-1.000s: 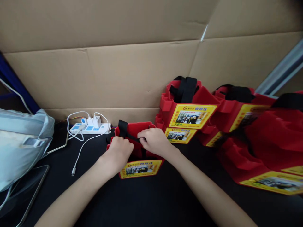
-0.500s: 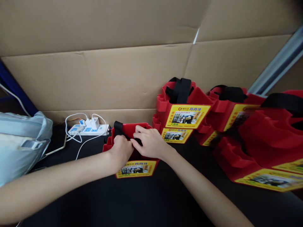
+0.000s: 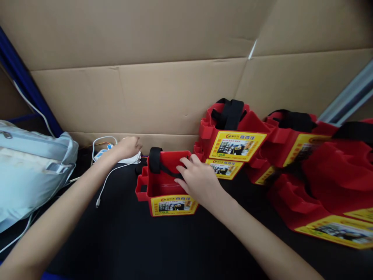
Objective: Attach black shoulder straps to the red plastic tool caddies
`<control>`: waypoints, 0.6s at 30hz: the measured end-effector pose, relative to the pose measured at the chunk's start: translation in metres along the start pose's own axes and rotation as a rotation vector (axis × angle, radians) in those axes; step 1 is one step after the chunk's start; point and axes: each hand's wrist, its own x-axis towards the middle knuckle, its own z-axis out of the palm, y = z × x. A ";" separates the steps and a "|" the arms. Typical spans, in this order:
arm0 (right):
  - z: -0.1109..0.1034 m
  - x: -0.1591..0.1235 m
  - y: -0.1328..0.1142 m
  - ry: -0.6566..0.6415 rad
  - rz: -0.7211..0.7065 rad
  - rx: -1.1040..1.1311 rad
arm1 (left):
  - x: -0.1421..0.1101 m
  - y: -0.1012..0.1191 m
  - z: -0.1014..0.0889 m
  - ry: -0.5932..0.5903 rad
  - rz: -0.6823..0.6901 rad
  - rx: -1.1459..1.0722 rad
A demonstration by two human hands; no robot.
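A red plastic tool box [image 3: 169,188] with a yellow printed label stands on the dark surface in front of me. My right hand [image 3: 199,179] is at its right side, with bent fingers over the rim and reaching inside. A black strap [image 3: 156,159] loops over the left of the back wall and runs across the inside toward those fingers. Farther left, my left hand [image 3: 129,147] is curled above the white power strip [image 3: 134,158], covering part of it. What its fingers hold, if anything, is hidden.
Several similar red boxes with black straps, such as a stacked one [image 3: 239,144], stand to the right. On the left lie a pale bag [image 3: 32,171] and a loose white cable [image 3: 106,182]. Cardboard [image 3: 160,97] walls the back, between a blue post [image 3: 32,93] and a grey post [image 3: 348,93].
My left hand has left the red tool box and moved left over the power strip. The right hand has stayed at the box, shifting to its right side. The view has turned slightly left.
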 end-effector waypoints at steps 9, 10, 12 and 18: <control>0.007 0.039 -0.022 -0.035 -0.065 0.165 | -0.018 0.033 0.009 -0.118 0.372 -0.101; 0.010 0.042 -0.020 -0.034 -0.068 0.178 | -0.016 0.031 0.009 -0.035 0.325 -0.083; 0.016 0.044 -0.016 -0.016 -0.067 0.201 | -0.014 0.026 0.010 0.143 0.248 -0.024; 0.017 0.050 -0.017 -0.010 -0.083 0.278 | -0.012 0.029 0.018 0.036 0.357 -0.071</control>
